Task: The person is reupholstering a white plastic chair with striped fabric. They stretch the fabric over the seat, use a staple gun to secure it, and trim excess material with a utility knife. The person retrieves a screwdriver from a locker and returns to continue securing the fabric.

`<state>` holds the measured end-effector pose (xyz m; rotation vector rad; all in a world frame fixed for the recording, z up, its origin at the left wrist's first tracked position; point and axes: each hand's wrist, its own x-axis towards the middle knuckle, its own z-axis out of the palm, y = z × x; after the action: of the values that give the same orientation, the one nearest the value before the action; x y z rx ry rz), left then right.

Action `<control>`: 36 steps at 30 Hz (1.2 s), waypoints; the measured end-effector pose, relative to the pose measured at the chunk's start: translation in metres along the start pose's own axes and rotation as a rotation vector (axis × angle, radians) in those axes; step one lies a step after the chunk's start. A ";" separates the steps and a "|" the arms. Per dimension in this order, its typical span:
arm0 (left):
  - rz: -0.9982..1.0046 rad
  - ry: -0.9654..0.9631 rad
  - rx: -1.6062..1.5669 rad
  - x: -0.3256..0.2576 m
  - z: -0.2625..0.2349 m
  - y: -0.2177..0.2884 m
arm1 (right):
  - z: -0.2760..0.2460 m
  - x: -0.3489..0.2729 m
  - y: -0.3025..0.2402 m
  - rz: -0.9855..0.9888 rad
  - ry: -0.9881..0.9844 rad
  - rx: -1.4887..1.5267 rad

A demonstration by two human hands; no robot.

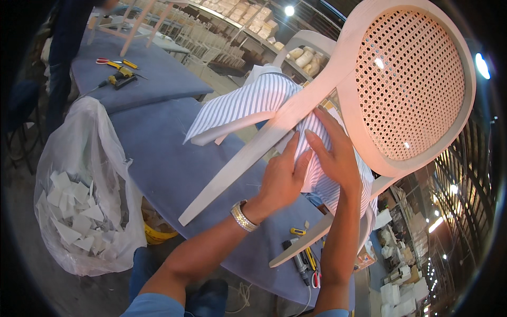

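A pale wooden chair (322, 79) with an oval cane back (409, 84) lies tilted across the blue padded table. Blue-and-white striped fabric (248, 100) covers its seat and hangs over the frame. My left hand (282, 177), below a metal watch (244, 215), rests at the fabric beside the back leg, thumb and forefinger apart. Against the striped fabric under the cane back lies my right hand (336, 158), its fingers stretched and its thumb spread toward the left hand. The fingertips of both hands are partly hidden by the frame and the cloth.
A plastic bag (79, 201) of white scraps hangs at the table's left, above a yellow bucket (158, 230). Tools lie on the blue table (158, 137): a stapler or drill (119, 78), a power tool (298, 261) with a cord, and scissors (315, 279). A person (63, 58) stands far left.
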<state>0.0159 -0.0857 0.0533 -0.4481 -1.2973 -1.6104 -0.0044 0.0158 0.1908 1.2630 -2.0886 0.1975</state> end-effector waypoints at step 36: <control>-0.113 -0.043 -0.236 -0.015 -0.027 -0.040 | 0.012 0.048 0.011 0.239 -0.328 0.076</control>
<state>-0.0036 -0.1049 0.0115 -0.5649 -1.1865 -1.8685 -0.0340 -0.0189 0.2142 1.1473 -2.5371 0.1868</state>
